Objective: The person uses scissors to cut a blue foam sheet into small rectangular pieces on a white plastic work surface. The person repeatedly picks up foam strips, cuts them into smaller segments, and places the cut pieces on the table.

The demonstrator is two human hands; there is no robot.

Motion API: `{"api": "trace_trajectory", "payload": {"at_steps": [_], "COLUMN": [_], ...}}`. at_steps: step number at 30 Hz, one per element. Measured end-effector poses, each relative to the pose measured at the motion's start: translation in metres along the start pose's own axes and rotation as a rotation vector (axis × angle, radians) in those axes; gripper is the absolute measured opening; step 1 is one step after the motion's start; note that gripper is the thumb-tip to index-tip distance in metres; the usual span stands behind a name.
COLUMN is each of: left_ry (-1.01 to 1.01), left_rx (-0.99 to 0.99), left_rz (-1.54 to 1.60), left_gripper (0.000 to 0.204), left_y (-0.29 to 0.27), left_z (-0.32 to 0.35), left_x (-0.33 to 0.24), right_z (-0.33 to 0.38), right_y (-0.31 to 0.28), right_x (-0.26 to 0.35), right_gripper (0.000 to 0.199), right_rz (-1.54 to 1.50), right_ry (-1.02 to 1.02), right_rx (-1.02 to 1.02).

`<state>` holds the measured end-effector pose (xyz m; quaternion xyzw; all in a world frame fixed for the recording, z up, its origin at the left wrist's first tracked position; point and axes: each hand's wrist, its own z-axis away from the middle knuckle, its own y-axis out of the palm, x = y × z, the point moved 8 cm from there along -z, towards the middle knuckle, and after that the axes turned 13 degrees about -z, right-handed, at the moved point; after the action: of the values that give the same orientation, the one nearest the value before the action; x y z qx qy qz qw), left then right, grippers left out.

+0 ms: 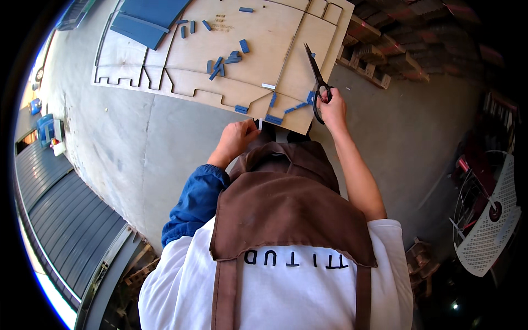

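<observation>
My right hand (pixel 334 110) is closed round the handles of a pair of black scissors (pixel 315 69), over the board's near right corner. The blades point away from me and lie close together. Just off the board's near edge, my left hand (pixel 237 138) pinches a small white strip (pixel 260 124) between thumb and fingers. Small blue strips (pixel 273 119) rest along the near edge of the plywood board (pixel 198 82), between my two hands and beside the scissors. Another small white piece (pixel 268 86) sits farther in on the board.
Many short blue pieces (pixel 233 57) are scattered across the board, and a large blue sheet (pixel 148 22) covers its far left. Stacked wooden pallets (pixel 379 55) stand at the far right. A perforated white panel (pixel 489 225) is at the right. Grey floor (pixel 115 132) surrounds the board.
</observation>
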<state>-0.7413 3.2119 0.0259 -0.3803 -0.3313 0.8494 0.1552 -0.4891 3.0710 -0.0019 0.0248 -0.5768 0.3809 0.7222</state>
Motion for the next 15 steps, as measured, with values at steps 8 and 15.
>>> {"api": "trace_trajectory", "payload": {"at_steps": [8, 15], "left_ry": [0.223, 0.165], "left_rx": [-0.274, -0.412], "left_rz": [-0.072, -0.349], "left_gripper": [0.02, 0.037], "left_y": [-0.018, 0.013], "left_z": [-0.042, -0.09], "left_x": [-0.085, -0.137], "right_z": [0.004, 0.005], "right_y": [-0.006, 0.009], "right_x": [-0.042, -0.065], "right_gripper": [0.025, 0.022], "right_rz": [-0.423, -0.649], "right_ry": [0.168, 0.289], "right_rx": [-0.053, 0.012]}}
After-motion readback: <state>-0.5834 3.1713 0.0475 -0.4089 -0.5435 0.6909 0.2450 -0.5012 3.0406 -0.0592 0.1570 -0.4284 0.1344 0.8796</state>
